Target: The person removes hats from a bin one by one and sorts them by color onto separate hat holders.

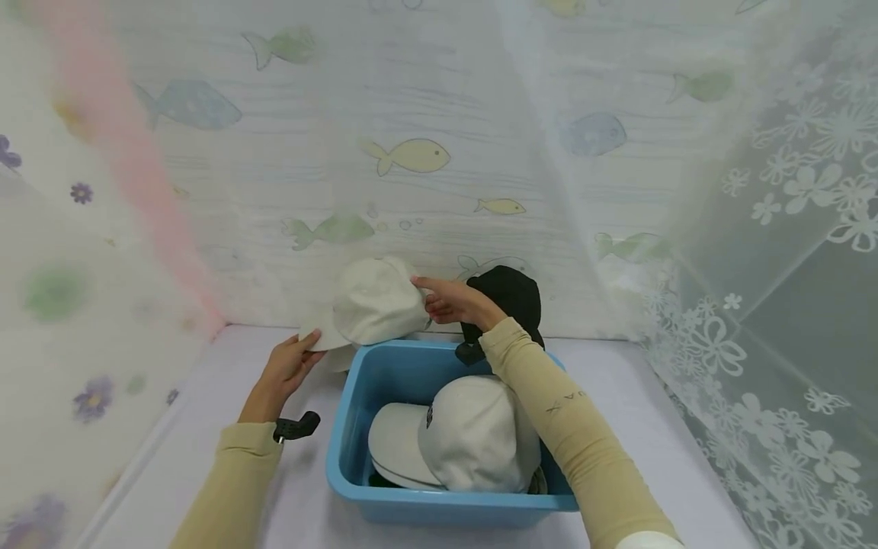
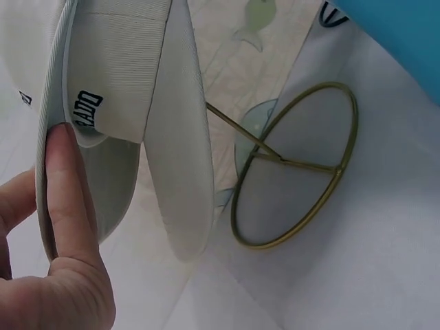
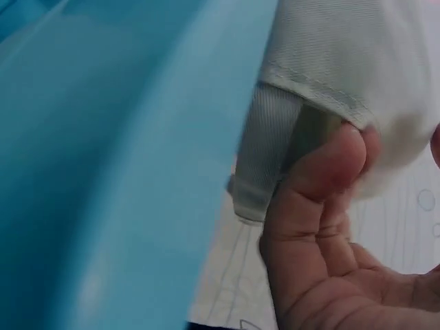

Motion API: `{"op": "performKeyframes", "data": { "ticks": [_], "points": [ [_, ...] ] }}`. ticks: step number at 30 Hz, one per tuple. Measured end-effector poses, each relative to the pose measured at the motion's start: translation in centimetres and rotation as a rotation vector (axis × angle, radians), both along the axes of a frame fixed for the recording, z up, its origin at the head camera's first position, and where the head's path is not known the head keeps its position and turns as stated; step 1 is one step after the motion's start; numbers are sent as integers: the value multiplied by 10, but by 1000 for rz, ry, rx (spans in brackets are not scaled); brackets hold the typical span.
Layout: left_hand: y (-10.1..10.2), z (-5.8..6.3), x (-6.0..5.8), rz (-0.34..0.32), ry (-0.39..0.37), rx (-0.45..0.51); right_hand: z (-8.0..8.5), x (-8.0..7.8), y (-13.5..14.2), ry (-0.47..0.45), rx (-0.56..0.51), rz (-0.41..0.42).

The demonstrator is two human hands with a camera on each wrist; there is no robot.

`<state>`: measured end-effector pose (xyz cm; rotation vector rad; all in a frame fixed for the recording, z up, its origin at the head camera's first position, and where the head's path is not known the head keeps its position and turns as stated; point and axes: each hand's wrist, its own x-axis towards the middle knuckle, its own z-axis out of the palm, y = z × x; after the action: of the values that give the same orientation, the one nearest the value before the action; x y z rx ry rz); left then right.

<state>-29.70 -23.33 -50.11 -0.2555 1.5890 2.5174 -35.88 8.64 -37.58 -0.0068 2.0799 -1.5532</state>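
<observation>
A white baseball cap (image 1: 377, 301) is held between both hands behind the tub. My left hand (image 1: 288, 368) pinches its brim (image 2: 51, 130), thumb on one face and fingers on the other. With its thumb and fingers my right hand (image 1: 456, 301) grips the cap's back edge (image 3: 323, 96); its strap opening shows in the right wrist view. Close beside the held cap, in the left wrist view, is another white cap (image 2: 127, 69) with dark lettering. Next to that one stands a gold wire stand with a round base (image 2: 347, 161).
A blue tub (image 1: 343, 450) stands in front, with a white cap (image 1: 473, 435) lying in it on other things. Behind its right rear corner is a black cap (image 1: 514, 293), partly covered by the right forearm. Patterned curtains (image 1: 411, 99) hang around the white table (image 1: 617, 404).
</observation>
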Motion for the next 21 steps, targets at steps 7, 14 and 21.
{"op": "performKeyframes", "data": {
  "ticks": [7, 14, 21],
  "points": [
    [3, 4, 2, 27, 11, -31, 1, 0, 0, 40, -79, -36],
    [0, 11, 8, 36, 59, -37, 0, -2, -3, 63, -223, -124],
    [-5, 14, 13, -7, 115, -118, 1, -6, -4, 24, -388, -94]
  ]
}}
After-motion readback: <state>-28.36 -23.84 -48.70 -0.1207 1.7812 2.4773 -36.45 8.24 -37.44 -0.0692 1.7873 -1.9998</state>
